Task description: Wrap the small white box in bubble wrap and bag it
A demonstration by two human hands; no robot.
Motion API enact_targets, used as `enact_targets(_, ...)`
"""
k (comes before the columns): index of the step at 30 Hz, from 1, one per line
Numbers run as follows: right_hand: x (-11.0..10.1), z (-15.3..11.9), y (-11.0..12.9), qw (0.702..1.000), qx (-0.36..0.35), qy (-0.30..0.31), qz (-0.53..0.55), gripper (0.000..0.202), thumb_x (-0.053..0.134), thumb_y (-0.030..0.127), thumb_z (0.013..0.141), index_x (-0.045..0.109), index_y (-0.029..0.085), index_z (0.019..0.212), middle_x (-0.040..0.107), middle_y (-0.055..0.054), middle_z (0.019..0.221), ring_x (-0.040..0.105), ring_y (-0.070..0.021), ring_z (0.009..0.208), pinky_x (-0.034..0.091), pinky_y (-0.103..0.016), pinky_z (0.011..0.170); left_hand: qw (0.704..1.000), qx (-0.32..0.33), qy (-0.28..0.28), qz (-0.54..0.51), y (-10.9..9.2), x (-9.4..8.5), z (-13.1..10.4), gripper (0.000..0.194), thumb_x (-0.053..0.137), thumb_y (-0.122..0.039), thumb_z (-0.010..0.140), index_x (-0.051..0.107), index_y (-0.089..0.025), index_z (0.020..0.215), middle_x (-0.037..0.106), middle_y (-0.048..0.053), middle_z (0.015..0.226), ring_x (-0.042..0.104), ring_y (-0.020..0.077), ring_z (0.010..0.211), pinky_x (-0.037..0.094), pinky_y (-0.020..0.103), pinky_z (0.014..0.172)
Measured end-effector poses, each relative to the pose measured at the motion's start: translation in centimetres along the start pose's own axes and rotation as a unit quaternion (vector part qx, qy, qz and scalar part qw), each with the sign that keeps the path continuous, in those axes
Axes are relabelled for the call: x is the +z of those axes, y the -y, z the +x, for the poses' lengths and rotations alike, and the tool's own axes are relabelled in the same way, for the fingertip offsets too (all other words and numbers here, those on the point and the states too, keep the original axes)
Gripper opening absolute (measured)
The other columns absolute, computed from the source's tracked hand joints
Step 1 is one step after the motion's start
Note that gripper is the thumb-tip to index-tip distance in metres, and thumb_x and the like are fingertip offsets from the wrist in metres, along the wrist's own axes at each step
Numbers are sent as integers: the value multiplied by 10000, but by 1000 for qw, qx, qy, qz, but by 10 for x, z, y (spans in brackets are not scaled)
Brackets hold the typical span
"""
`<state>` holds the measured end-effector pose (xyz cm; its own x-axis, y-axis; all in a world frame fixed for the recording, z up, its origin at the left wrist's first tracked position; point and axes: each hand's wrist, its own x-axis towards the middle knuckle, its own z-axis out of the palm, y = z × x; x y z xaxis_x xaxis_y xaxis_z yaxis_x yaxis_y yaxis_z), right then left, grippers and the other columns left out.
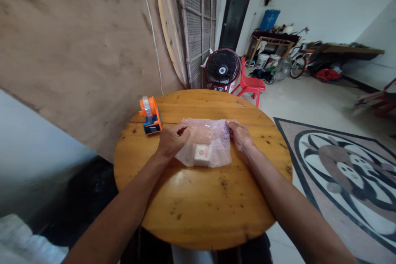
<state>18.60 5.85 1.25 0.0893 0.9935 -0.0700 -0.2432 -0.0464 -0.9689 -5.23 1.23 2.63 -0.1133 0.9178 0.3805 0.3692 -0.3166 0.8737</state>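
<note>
A sheet of pinkish, see-through bubble wrap [218, 134] lies on the round wooden table [204, 210] in front of me. At its near side is a small whitish box [202, 153] with a red print on top; whether a layer of wrap covers the box, I cannot tell. My left hand [175, 138] is closed at the wrap's far left corner, thumb and fingers curled together. At the far right corner, my right hand [239, 134] pinches the wrap's edge. Left of my left hand stands an orange and blue tape dispenser [151, 119] with a roll of clear tape.
Beyond the table are a dark fan [222, 68] and a red plastic chair [252, 84]. A bare wall [77, 41] rises close on the left. Farther back stand a cluttered wooden table [272, 39] and a bicycle [298, 64]. A panda-patterned floor design [349, 173] lies right.
</note>
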Motion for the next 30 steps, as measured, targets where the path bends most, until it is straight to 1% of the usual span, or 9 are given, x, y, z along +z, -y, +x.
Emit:
enact_targets(4, 1, 0, 0, 1000, -10, -3, -4, 318, 785, 406, 565, 554, 196, 625, 507, 70, 504, 400, -84, 467, 308, -235, 468, 998, 7, 44, -44, -7, -3, -1, 163, 637, -206, 712, 768, -198, 810, 731, 33, 802, 617, 180, 723, 447, 259, 711)
enact_targets(7, 1, 1, -1, 1000, -14, -6, -6, 314, 781, 405, 573, 555, 192, 625, 502, 72, 506, 402, -81, 469, 312, -236, 477, 988, -8, 126, -90, -8, -6, -1, 179, 622, -227, 746, 765, -188, 846, 742, 57, 851, 660, 203, 832, 475, 290, 795)
enact_targets(10, 0, 2, -1, 1000, -10, -9, -10, 314, 774, 411, 576, 555, 192, 628, 501, 70, 503, 405, -83, 465, 316, -239, 479, 961, -59, 225, -151, -7, -6, -2, 214, 610, -282, 786, 756, -171, 896, 744, 79, 876, 672, 211, 844, 488, 307, 788)
enact_targets(13, 1, 2, -1, 1000, -11, -10, -12, 309, 774, 409, 570, 559, 194, 624, 499, 68, 500, 400, -85, 466, 309, -238, 469, 932, -91, 292, -195, -5, -4, -2, 272, 620, -353, 806, 746, -162, 951, 739, 99, 965, 665, 228, 925, 481, 330, 850)
enact_targets(15, 1, 1, 0, 1000, -14, -8, -11, 305, 777, 407, 568, 568, 192, 624, 507, 64, 506, 404, -85, 472, 308, -235, 465, 927, -93, 305, -197, -2, -2, -1, 301, 618, -389, 819, 741, -158, 968, 731, 106, 1001, 655, 232, 964, 463, 342, 898)
enact_targets(19, 1, 0, 2, 1000, -10, -3, -10, 298, 773, 405, 578, 569, 193, 626, 512, 61, 505, 414, -88, 462, 312, -239, 464, 927, -109, 294, -209, 4, 0, 3, 380, 600, -445, 839, 708, -157, 1062, 725, 117, 1020, 652, 233, 982, 436, 358, 932)
enact_targets(25, -2, 4, 0, 1000, -4, -7, -29, 264, 746, 391, 600, 577, 195, 652, 537, 48, 525, 436, -101, 477, 338, -249, 486, 891, -156, 337, -260, 2, 3, 2, 550, 586, -544, 829, 622, -164, 1224, 723, 145, 1051, 628, 278, 1066, 402, 394, 949)
enact_targets(27, -1, 6, 1, 997, -43, -33, -52, 237, 737, 373, 612, 590, 199, 678, 542, 47, 548, 442, -109, 503, 348, -252, 505, 876, -185, 344, -283, -1, 3, 1, 583, 597, -575, 806, 607, -188, 1242, 725, 141, 1048, 622, 291, 1079, 420, 395, 911)
enact_targets(30, 0, 0, 6, 974, -172, -92, -112, 189, 731, 313, 639, 647, 217, 779, 608, 24, 679, 508, -137, 631, 402, -269, 608, 859, -225, 340, -310, -5, 3, -1, 647, 620, -618, 765, 576, -222, 1274, 723, 136, 1037, 638, 299, 1032, 441, 398, 861)
